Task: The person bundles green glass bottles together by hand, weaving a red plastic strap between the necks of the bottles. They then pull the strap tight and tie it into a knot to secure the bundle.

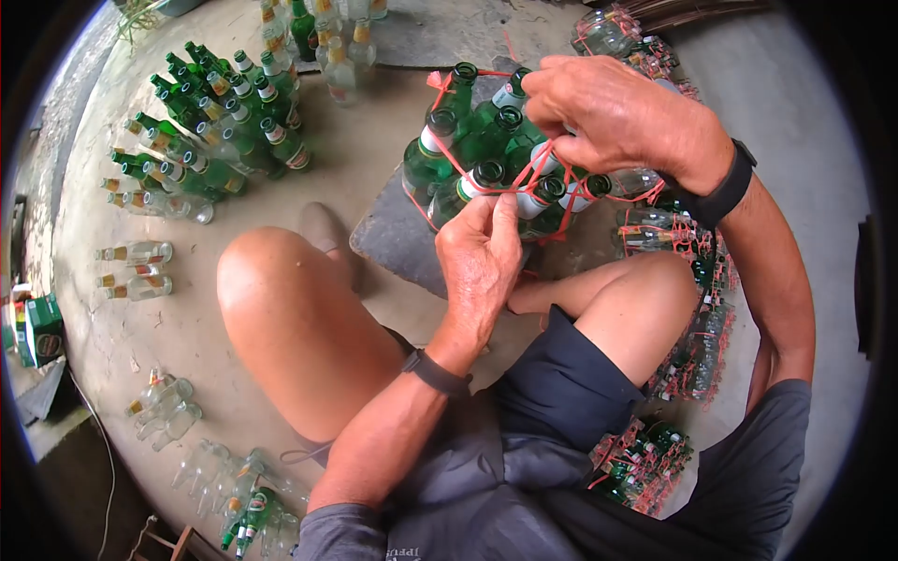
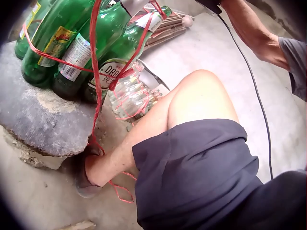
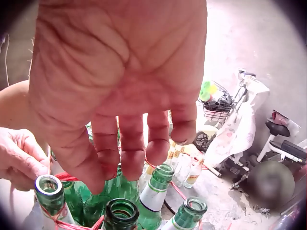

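Left hand (image 1: 479, 257) pinching red string (image 1: 526, 173) at the green bottles (image 1: 468, 150), right hand (image 1: 613, 117) bent over their necks, grip unclear, cluster upright on a stone slab (image 1: 393, 234), concrete floor (image 1: 365, 159), loose bottles (image 1: 210, 131) left, tied bundles (image 1: 687, 243) right, scooter (image 3: 249, 124) beyond.

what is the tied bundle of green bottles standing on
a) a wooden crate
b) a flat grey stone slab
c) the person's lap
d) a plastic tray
b: the green bottles bound with red string stand on a rough grey stone slab, whose thick edge shows plainly in the left wrist view.
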`<action>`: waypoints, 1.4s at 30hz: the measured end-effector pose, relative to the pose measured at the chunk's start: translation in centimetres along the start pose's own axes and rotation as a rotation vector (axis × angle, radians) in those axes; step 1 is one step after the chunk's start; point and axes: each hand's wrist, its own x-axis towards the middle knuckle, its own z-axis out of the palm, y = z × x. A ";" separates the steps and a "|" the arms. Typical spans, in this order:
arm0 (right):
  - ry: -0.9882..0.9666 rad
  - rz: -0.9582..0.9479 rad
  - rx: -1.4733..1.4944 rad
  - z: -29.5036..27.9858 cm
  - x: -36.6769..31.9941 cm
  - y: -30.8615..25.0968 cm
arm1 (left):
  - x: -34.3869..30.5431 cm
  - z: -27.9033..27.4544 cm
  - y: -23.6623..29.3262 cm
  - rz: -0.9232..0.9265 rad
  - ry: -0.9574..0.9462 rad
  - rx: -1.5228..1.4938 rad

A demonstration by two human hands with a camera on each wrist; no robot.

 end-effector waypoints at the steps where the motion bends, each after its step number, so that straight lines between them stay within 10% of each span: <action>1: 0.007 0.016 0.143 0.0 0.1 0.2 | 0.0 -0.1 0.1 0.004 -0.006 0.003; 11: -0.065 0.301 0.876 1.7 -0.2 0.7 | -0.1 0.0 0.8 -0.010 -0.015 0.002; 42: 0.076 -0.018 0.474 3.2 1.9 3.1 | -0.2 0.4 -0.5 0.042 -0.019 -0.016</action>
